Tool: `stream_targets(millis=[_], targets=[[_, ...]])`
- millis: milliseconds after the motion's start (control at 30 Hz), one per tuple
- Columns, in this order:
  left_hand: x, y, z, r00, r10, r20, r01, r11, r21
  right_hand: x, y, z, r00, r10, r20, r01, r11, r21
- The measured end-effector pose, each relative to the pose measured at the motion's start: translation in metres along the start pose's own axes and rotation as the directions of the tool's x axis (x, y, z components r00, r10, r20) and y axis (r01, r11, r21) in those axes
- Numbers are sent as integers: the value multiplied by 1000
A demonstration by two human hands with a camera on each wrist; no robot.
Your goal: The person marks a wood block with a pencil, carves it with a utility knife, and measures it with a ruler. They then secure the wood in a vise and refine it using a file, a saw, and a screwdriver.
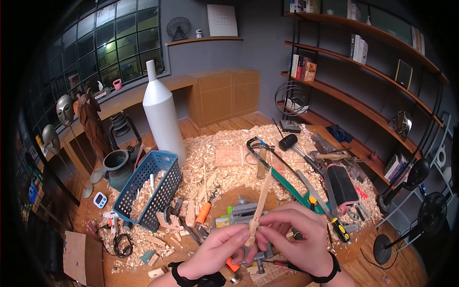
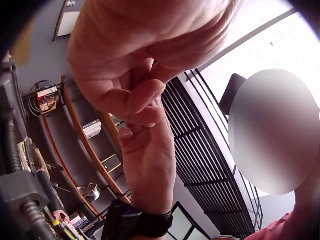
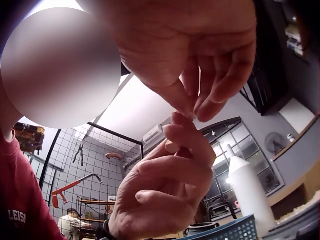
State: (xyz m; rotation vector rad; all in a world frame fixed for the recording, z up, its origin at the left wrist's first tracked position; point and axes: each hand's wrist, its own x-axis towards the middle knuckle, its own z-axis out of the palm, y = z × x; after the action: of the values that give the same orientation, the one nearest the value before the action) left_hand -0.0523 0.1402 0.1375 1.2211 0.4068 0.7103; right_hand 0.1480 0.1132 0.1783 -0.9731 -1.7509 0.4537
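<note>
A small carved wooden sword (image 1: pixel 262 200) points up and away in the head view, its long tapered blade above a notched guard. My left hand (image 1: pixel 221 246) grips the handle end between thumb and fingers. With thumb and fingertips, my right hand (image 1: pixel 299 234) pinches the sword near the guard. Both hands meet close together over a grey bench vise (image 1: pixel 241 210). In the left wrist view, the left hand (image 2: pixel 150 45) hides the sword. The right wrist view has the right hand (image 3: pixel 200 45) above the left, fingertips close together.
Wood shavings (image 1: pixel 205 143) cover much of the table. A blue basket (image 1: pixel 143 210) and a tall white bottle (image 1: pixel 162 115) stand left. Rightward lie a green-framed saw (image 1: pixel 287 186), a black mallet (image 1: pixel 288 142) and a yellow-black handled tool (image 1: pixel 340 230). An orange-handled tool (image 1: pixel 204 213) lies left of the vise.
</note>
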Motion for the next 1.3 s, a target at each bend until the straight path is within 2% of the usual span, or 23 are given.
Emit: stream_targets(millis=[67, 200, 300, 367, 500, 600, 667, 800, 867, 967, 1100, 1200, 1267, 1300], targets=[[0, 1, 3, 998, 10, -55, -6, 998, 59, 2, 0, -1, 997, -75, -8, 74, 995, -68], [1, -1, 5, 996, 11, -90, 5, 985, 171, 4, 1, -5, 996, -93, 13, 94, 993, -70], [2, 2, 10, 991, 70, -112, -42, 971, 235, 6, 4, -8, 985, -165, 43, 170, 971, -169], [2, 1, 10, 991, 63, -115, -34, 969, 243, 7, 4, -9, 940, -336, 64, 331, 846, -417], [0, 5, 9, 996, 7, -91, 17, 964, 265, 6, -6, -7, 938, -338, 71, 325, 792, -516], [1, 2, 12, 989, 73, -130, -33, 958, 286, 7, -11, -9, 936, -336, 106, 335, 753, -566], [3, -3, 9, 976, 179, -122, -116, 908, 402, 7, -12, -12, 912, -348, 216, 402, 660, -634], [3, 1, 11, 968, 222, -112, -141, 862, 487, 8, -14, -16, 897, -338, 286, 439, 601, -668], [3, 2, 11, 958, 267, -102, -152, 780, 607, 8, -8, -14, 852, -425, 306, 508, 527, -681], [5, -3, 7, 945, 318, -81, -183, 715, 675, 6, -8, -13, 841, -423, 339, 522, 465, -715], [5, -2, 8, 937, 343, -71, -200, 691, 695, 5, -9, -10, 843, -417, 339, 516, 452, -728], [3, 1, 10, 951, 292, -105, -151, 731, 666, 5, -8, -8, 840, -450, 302, 509, 462, -727], [3, 0, 10, 956, 267, -120, -152, 803, 576, 5, -14, -11, 892, -334, 304, 447, 556, -701], [2, -1, 10, 956, 267, -121, -151, 804, 575, 5, -12, -12, 892, -334, 305, 447, 556, -701]])
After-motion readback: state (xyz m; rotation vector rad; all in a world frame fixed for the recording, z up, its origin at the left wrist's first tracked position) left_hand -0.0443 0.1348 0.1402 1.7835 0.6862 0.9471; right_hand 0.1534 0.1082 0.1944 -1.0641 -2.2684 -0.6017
